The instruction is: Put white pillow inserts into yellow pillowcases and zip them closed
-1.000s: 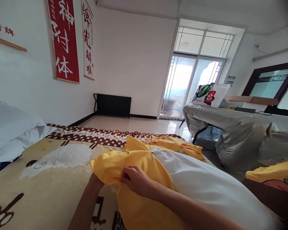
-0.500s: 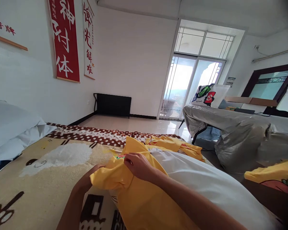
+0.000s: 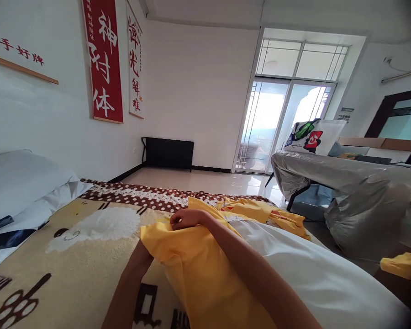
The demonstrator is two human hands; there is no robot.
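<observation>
A yellow cloth, by its look a pillowcase [image 3: 202,274], drapes over the near side of a plump white pillow [image 3: 287,256]. My right hand [image 3: 190,218] is closed on its upper edge, fingers curled over the fabric. At the left end of the cloth, my left hand [image 3: 144,253] goes in under a fold; only the wrist and forearm show, and the fingers are hidden. Beyond the pillow lies another bunched yellow cloth [image 3: 250,208] with a printed pattern.
Beneath everything is a beige blanket [image 3: 89,274] with brown and white figures. A white pillow [image 3: 23,183] lies at the left. Rightward stand a plastic-covered table [image 3: 356,173] with a printed bag [image 3: 329,137], and some yellow fabric [image 3: 402,265].
My right hand has shifted left along the upper edge of the yellow pillowcase, and my left hand has slid further under the fabric. The whole view has turned slightly left.
</observation>
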